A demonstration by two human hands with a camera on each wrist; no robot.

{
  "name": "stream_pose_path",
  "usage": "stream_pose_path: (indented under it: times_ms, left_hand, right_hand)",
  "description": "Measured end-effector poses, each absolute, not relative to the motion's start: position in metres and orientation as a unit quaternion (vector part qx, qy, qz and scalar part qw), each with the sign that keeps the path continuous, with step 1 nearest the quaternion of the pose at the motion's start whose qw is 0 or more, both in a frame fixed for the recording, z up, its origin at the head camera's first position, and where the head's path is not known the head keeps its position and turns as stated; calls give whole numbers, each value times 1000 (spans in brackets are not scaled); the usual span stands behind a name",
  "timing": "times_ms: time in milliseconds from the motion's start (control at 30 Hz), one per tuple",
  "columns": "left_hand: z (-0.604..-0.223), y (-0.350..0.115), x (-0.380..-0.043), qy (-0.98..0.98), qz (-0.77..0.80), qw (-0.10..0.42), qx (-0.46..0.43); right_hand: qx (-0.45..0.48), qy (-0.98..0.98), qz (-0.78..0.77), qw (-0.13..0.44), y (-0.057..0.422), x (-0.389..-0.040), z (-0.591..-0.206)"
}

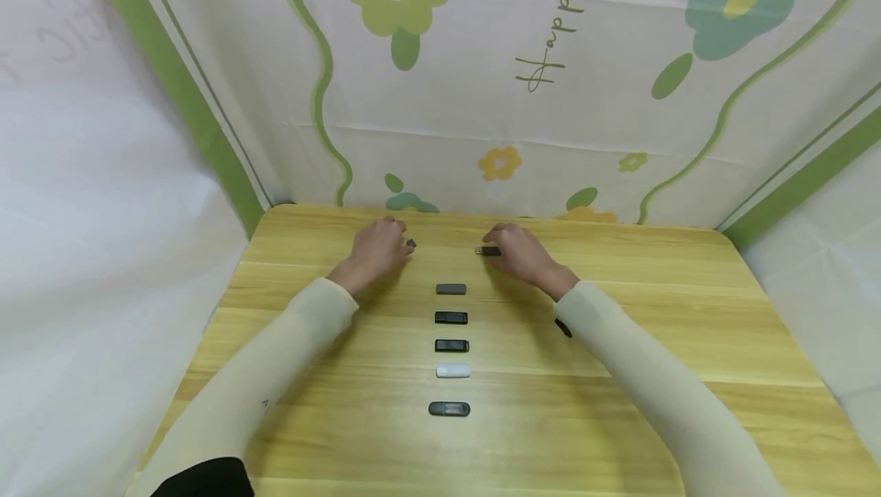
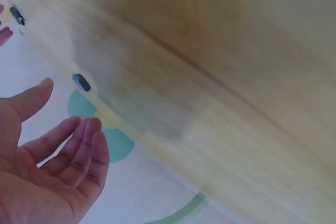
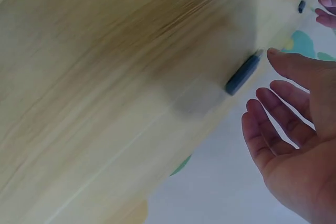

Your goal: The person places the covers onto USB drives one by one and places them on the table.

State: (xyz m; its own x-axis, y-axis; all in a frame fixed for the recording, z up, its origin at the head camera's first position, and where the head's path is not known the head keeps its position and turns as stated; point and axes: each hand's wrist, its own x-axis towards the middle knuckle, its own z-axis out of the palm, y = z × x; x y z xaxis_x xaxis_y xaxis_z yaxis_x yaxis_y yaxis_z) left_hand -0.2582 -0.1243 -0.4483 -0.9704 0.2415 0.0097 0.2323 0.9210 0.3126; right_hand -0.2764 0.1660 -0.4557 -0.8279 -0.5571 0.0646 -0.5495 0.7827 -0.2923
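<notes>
Near the far edge of the table, a small dark cap (image 1: pixel 411 242) lies just off the fingertips of my left hand (image 1: pixel 378 247). The left wrist view shows the same cap (image 2: pixel 81 82) on the wood, with a gap to my loosely bent fingers. To the right, an uncapped black USB stick (image 1: pixel 490 251) lies beside my right hand (image 1: pixel 519 254), its metal plug pointing left. In the right wrist view the stick (image 3: pixel 243 74) rests on the table; my thumb and fingers (image 3: pixel 286 111) are spread apart, holding nothing.
Several USB sticks form a column toward me: grey (image 1: pixel 450 289), black (image 1: pixel 450 318), another black (image 1: pixel 451 345), white (image 1: pixel 453 371) and dark (image 1: pixel 449 409). A patterned cloth (image 1: pixel 454 99) hangs behind the wooden table (image 1: pixel 592 420). A black object (image 1: pixel 563 328) shows beside my right sleeve.
</notes>
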Motion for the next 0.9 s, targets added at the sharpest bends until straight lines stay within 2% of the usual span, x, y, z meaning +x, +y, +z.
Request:
stream_pose_path:
  times_ms: [400, 900]
  left_hand:
    - [-453, -122, -279, 977, 148, 56, 146]
    - [-464, -117, -282, 979, 142, 28, 145]
  right_hand:
    - [-303, 942, -142, 14, 173, -284, -466]
    - [-311, 936, -161, 13, 171, -288, -473]
